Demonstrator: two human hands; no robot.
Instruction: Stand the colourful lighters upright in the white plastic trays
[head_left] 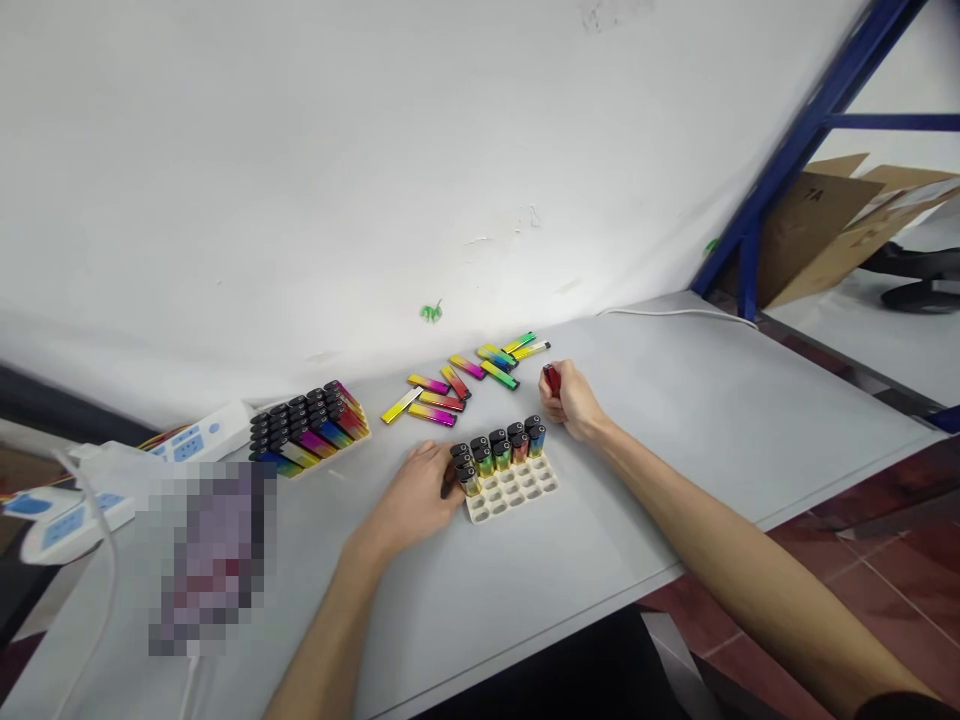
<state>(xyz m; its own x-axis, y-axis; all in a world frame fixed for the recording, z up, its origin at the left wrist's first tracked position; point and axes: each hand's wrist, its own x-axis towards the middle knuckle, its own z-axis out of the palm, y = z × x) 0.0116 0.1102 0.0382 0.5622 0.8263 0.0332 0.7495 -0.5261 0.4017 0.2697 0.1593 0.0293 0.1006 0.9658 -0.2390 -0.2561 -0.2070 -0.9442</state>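
Observation:
In my right hand point(574, 400) is a red lighter point(552, 378), upright in my closed fingers above the table. My left hand point(424, 492) rests on the table with its fingers curled against the left end of a white tray point(512, 505); the fingertips are partly hidden. Lighters with black tops point(501, 450) stand in the back rows and left column of this tray, and its other front holes hold nothing. Behind both hands, several loose lighters point(442, 400) in yellow, pink, red and green lie scattered near the wall.
A second tray packed with lighters point(311, 430) stands at the left. Beside it are white power strips point(187, 440) with cables and a blurred-out item point(217, 550). A white cable point(675, 313) runs along the back right. Past the blue frame point(750, 260) sit cardboard boxes point(817, 220).

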